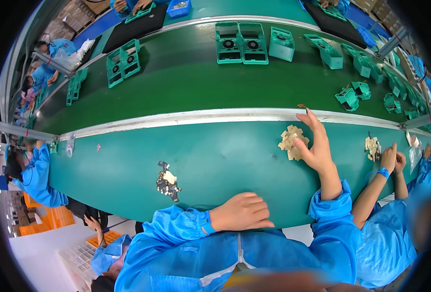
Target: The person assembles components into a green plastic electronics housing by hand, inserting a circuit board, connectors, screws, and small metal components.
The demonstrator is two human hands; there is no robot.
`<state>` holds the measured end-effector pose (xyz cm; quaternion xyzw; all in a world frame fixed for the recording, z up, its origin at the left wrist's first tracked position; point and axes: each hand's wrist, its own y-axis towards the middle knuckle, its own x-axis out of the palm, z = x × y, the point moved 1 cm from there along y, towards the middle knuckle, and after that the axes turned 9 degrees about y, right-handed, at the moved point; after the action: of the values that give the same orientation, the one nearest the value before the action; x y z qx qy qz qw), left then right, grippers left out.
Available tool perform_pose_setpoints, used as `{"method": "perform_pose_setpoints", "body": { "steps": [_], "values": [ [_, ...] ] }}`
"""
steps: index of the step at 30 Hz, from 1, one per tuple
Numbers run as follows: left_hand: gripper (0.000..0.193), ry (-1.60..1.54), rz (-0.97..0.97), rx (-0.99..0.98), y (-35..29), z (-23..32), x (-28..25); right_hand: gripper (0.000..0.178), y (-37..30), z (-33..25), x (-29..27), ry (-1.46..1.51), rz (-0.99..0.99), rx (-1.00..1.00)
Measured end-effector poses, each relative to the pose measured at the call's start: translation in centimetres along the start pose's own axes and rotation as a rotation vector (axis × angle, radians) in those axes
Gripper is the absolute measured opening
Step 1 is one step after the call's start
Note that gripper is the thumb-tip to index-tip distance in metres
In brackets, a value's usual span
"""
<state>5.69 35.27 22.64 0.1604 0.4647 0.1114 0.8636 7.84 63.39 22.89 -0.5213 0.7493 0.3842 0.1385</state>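
Observation:
My right hand [317, 151] reaches over a small heap of flat beige pieces [291, 141] on the green worktable [215, 160]. Its thumb lies over the heap's right side, while the other fingers stretch away from the thumb toward the metal rail. Just past those fingertips is a tiny orange and dark bit [301, 105], too small to name. Close to the table's near edge, my left hand [242, 212] is loosely curled, back upward; its fingertips and palm are hidden. Left of it lies a pile of small black, beige and metallic parts [168, 181].
Beyond the metal rail [191, 117], a green belt [176, 82] carries teal plastic housings [241, 44], some with round black parts. At right, a co-worker's hands [393, 158] are beside another small pile [372, 147]. A clear plastic bag [70, 145] lies at far left.

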Motion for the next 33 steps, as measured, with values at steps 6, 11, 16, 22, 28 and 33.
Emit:
{"method": "perform_pose_setpoints", "body": {
  "steps": [6, 11, 16, 22, 28, 33],
  "values": [
    [0.024, -0.055, 0.020, -0.042, -0.1, 0.1, 0.0, 0.081, -0.5, 0.9, -0.1, 0.022, 0.014, 0.031],
    [0.024, -0.072, 0.019, -0.029, 0.6, 0.3, -0.8, 0.075, 0.3, 0.3, -0.8, 0.057, -0.010, 0.022],
    [0.023, -0.058, -0.051, -0.086, 1.1, -0.1, -0.4, 0.071, 0.3, 0.9, -1.0, 0.042, 0.019, 0.036],
    [0.020, -0.055, -0.033, -0.089, 1.1, 0.4, -0.7, 0.069, 0.3, 0.6, -1.0, 0.065, -0.009, 0.015],
    [0.020, -0.072, -0.016, -0.076, 1.7, 0.9, -0.8, 0.068, -0.2, 0.6, -1.5, 0.068, 0.005, 0.003],
    [0.020, -0.070, -0.006, -0.068, 2.0, 0.9, -0.7, 0.068, -0.3, 0.8, -1.7, 0.068, 0.000, 0.002]
  ]
}}
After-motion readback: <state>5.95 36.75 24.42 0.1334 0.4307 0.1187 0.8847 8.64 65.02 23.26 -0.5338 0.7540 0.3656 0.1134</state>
